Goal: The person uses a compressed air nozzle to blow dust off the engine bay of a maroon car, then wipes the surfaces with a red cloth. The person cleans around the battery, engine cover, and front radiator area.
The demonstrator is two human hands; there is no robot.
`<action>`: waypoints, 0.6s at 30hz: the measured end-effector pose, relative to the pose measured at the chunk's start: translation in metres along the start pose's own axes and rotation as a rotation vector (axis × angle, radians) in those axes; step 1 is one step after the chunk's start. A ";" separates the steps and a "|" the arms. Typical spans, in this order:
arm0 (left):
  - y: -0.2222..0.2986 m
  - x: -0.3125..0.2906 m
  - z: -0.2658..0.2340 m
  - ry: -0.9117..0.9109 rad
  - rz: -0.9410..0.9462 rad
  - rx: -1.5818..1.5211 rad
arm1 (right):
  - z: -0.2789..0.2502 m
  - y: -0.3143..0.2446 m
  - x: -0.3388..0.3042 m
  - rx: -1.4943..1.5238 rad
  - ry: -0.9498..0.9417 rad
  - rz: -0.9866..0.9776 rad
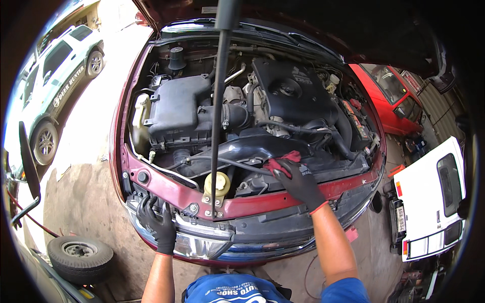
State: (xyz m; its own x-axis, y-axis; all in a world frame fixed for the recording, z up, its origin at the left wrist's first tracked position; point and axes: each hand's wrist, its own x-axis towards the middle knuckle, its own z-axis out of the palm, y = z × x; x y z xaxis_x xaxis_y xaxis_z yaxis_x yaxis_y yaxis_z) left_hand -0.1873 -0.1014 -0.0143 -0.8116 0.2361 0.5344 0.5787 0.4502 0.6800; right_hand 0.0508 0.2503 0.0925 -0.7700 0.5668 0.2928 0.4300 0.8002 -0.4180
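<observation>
My right hand (298, 181), in a dark work glove, presses a red cloth (282, 161) onto the black plastic radiator shroud (247, 149) at the front of the engine bay. Its fingers are bent over the cloth. My left hand (157, 222), gloved the same way, rests with fingers apart on the front edge of the car above the headlight (199, 246). Nothing shows in it. Between the hands runs the maroon front crossmember (257, 206), with a round cream-coloured horn (217, 183) mounted on it. A black hose (237, 162) passes just left of the cloth.
A hood prop rod (218, 111) stands upright between my arms. Behind lie the air filter box (174, 103), engine cover (290, 91) and battery (356, 121). A loose wheel (80, 257) lies at lower left. Around are a light-coloured SUV (55, 76), a red car (389, 96) and a white vehicle (432, 202).
</observation>
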 end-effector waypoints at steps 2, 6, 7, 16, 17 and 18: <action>0.002 0.002 -0.003 -0.032 0.002 0.004 | -0.010 0.013 -0.007 -0.399 0.016 -0.057; 0.006 0.007 -0.008 -0.041 0.048 0.040 | -0.017 0.008 -0.005 -0.118 -0.035 0.100; 0.007 0.007 -0.008 -0.033 0.047 0.030 | -0.019 0.000 -0.002 -0.041 -0.056 0.143; 0.012 0.012 -0.012 -0.049 0.006 0.048 | 0.039 -0.045 0.093 -0.085 -0.038 -0.427; 0.013 0.011 -0.013 -0.055 -0.006 0.050 | 0.060 -0.055 0.112 -0.142 -0.218 -0.502; 0.013 0.010 -0.013 -0.063 -0.018 0.054 | 0.083 -0.069 0.132 -0.191 -0.367 -0.614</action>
State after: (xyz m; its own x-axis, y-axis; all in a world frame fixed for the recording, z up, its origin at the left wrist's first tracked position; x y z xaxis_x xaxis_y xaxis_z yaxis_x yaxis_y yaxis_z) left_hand -0.1872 -0.1042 0.0066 -0.8260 0.2806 0.4889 0.5606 0.5001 0.6600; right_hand -0.1195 0.2539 0.0888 -0.9920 -0.0692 0.1057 -0.0803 0.9913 -0.1045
